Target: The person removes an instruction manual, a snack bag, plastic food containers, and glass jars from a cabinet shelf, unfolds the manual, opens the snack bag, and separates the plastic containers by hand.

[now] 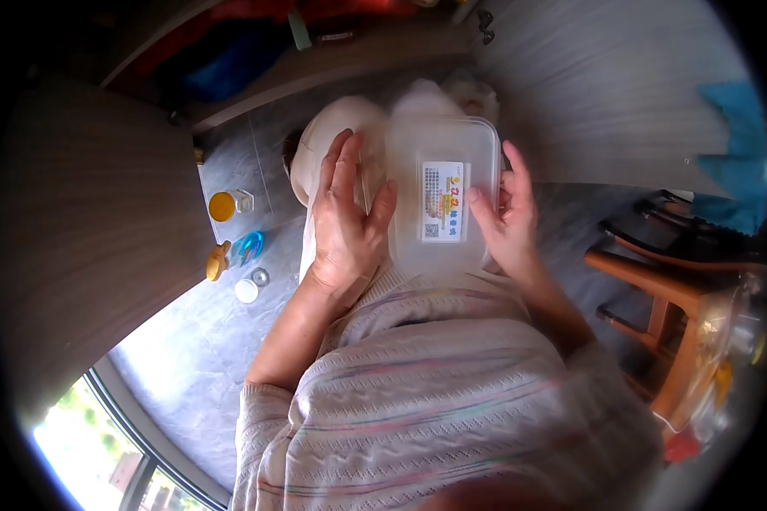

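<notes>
A clear plastic food container (pixel 405 226) with rounded corners is held in front of my lap. On it is a white printed label (pixel 433 217) with colourful characters and a QR code. My right hand (pixel 513 213) grips the container's right side, thumb on the face and fingers behind the edge. At its left side is my left hand (pixel 347 217), fingers stretched upward and thumb apart, the thumb tip close to the container's edge.
On the grey floor at left stand a yellow-lidded jar (pixel 222 206), a tan-topped item (pixel 218 261), a blue item (pixel 250 247) and a small white-topped jar (pixel 247 291). A cabinet with open doors (pixel 571 94) surrounds me. At right is a wooden stool (pixel 648 274).
</notes>
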A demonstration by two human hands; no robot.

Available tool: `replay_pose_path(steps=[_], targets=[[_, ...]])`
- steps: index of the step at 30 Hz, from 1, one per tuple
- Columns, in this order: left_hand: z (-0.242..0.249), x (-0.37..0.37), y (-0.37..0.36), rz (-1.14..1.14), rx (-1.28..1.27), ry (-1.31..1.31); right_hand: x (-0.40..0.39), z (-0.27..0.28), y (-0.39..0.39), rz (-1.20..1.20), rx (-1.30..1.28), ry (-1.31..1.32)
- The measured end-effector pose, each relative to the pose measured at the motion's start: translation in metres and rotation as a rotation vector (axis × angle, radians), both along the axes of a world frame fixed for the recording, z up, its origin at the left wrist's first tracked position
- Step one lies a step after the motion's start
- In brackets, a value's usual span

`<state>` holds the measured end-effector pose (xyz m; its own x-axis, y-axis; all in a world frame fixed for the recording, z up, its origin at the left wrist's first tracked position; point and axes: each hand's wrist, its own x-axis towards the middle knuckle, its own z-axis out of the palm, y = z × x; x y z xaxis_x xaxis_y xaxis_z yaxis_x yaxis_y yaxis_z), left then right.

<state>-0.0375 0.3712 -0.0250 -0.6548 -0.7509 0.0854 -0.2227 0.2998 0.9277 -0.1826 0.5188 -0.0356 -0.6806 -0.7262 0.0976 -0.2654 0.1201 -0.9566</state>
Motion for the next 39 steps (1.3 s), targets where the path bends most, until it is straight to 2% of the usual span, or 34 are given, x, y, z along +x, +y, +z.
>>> replay_pose_path(steps=[5,11,14,17,18,19,22,23,25,27,30,33,36,39], targets=[[-0.001,-0.009,0.008,-0.050,0.599,0.321,0.001,-0.003,0.010,-0.027,0.005,0.024],[0.002,-0.015,0.012,-0.082,0.806,0.527,0.010,0.009,0.012,-0.029,-0.062,-0.232],[-0.003,-0.013,0.016,-0.050,0.953,0.545,0.018,0.016,0.015,-0.005,-0.094,-0.272],[0.002,-0.010,0.017,-0.221,1.186,0.463,0.025,0.019,0.018,0.018,-0.041,-0.299],[0.000,-0.010,0.019,-0.191,1.239,0.487,0.024,0.020,0.013,0.044,-0.044,-0.271],[-0.001,-0.013,0.017,-0.183,1.243,0.541,0.025,0.019,0.006,0.024,-0.084,-0.214],[0.004,-0.020,0.014,-0.210,1.224,0.643,0.021,0.032,-0.003,0.010,-0.152,-0.420],[0.004,-0.019,0.017,-0.224,1.219,0.659,0.022,0.030,0.003,0.017,-0.126,-0.407],[-0.005,-0.007,0.029,-0.222,1.276,0.519,0.025,0.019,0.015,0.055,-0.064,-0.357],[-0.013,0.001,0.040,-0.199,1.304,0.516,0.026,0.009,0.025,0.109,0.019,-0.293],[-0.014,0.004,0.036,-0.136,1.297,0.578,0.024,0.004,0.026,0.142,-0.014,-0.362],[0.004,-0.006,0.013,-0.018,1.274,0.712,0.027,0.036,0.020,0.176,0.087,-0.533],[0.018,-0.023,-0.004,-0.008,1.182,0.807,0.010,0.048,0.007,0.167,0.123,-0.630],[0.026,-0.043,-0.018,-0.075,1.131,0.837,-0.019,0.048,-0.013,0.089,0.003,-0.552]])
